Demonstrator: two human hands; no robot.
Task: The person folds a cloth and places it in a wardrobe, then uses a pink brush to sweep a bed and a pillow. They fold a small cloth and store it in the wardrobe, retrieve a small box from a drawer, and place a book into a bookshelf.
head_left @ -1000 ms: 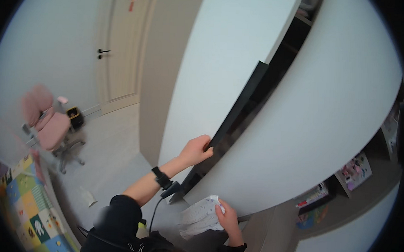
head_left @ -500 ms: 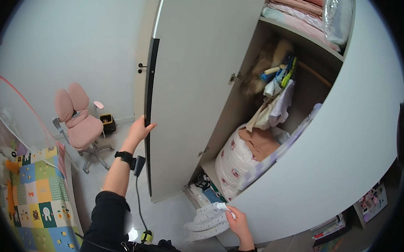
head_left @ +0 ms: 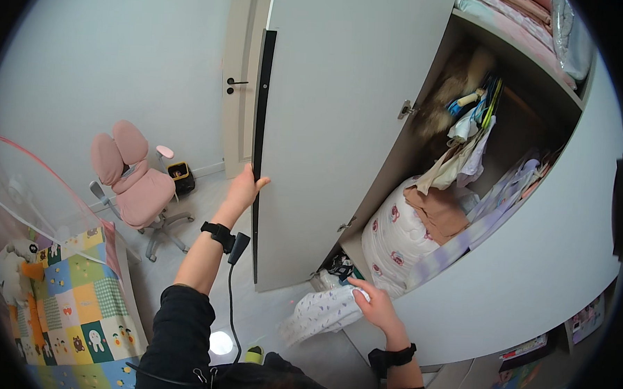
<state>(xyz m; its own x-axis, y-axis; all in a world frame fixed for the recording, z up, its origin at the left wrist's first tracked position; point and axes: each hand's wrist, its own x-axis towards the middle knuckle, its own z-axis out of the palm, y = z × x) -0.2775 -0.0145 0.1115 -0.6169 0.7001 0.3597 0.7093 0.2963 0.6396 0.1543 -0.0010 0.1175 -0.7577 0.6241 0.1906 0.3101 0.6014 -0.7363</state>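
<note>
Left hand (head_left: 241, 191) on the wardrobe door (head_left: 342, 126), right hand (head_left: 374, 310) pinching the cloth (head_left: 323, 314)

And here we are with the wardrobe door wide open! The left hand is right up against its outer edge, thumb laid across the black strip (head_left: 263, 109); whether the fingers close tightly behind it, I cannot tell. Over to the right hand: a narrow grip, thumb and fingers bunched on one end of the cloth, which is white with small dark marks and droops below the lower right corner of the wardrobe door. Both wrists carry black bands (head_left: 218, 233).

Just right of the wardrobe door, what a packed interior! Clothes (head_left: 459, 156) dangle from hangers, and under them bulges a white printed quilt (head_left: 390, 233) with a brown cloth (head_left: 439, 214) lying on top. High to the right of the wardrobe door, folded bedding (head_left: 514, 19) sits on a shelf, a clear bag (head_left: 572, 39) beside it.

Now left of the wardrobe door: a pink chair (head_left: 141, 194) with a black bin (head_left: 181, 182) behind it, and farther left, lower down, the bed (head_left: 87, 310) in bright patchwork, a plush toy (head_left: 12, 272) lying on it. Below the wardrobe door, a green slipper (head_left: 254, 354) peeps out!
</note>
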